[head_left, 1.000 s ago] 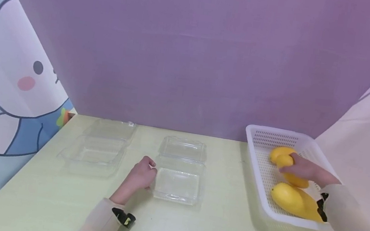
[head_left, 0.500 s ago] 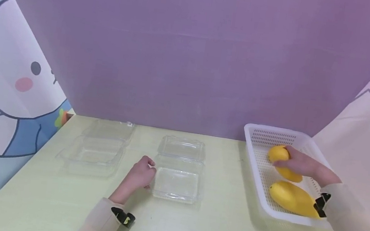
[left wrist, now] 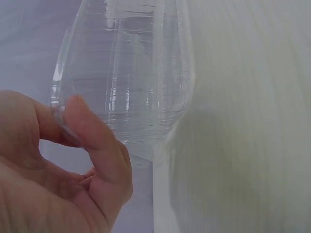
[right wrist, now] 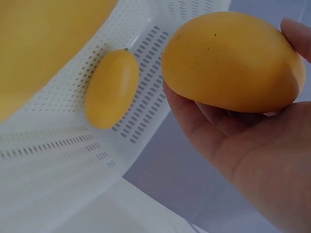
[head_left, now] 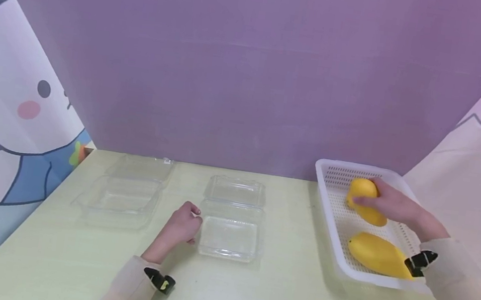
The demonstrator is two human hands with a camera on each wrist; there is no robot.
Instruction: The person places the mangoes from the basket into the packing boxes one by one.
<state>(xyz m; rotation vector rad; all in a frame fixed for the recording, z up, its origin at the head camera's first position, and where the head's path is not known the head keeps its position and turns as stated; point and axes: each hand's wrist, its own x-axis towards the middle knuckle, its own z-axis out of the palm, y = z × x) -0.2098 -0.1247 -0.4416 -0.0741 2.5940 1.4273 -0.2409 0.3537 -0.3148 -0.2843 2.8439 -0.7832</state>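
Note:
My right hand (head_left: 393,205) grips a yellow mango (head_left: 362,188) just above the white basket. In the right wrist view, fingers curl around the speckled mango (right wrist: 233,60). Below it, a smaller yellow mango (right wrist: 112,90) lies in the basket. Another mango (head_left: 372,216) shows under the hand, and a large one (head_left: 377,254) lies nearer the front. My left hand (head_left: 180,223) is at the left side of a clear hinged plastic box (head_left: 231,237), its lid laid back. In the left wrist view, thumb and finger pinch the box's rim (left wrist: 58,77).
The white perforated basket (head_left: 334,233) stands at the right of the pale table (head_left: 277,286). Left of my left hand is a second clear box (head_left: 124,200), also with its lid back. A purple panel (head_left: 249,80) rises behind the table.
My right hand has risen slightly and shifted left with the mango, away from the fruit beneath. The left hand has stayed at the box.

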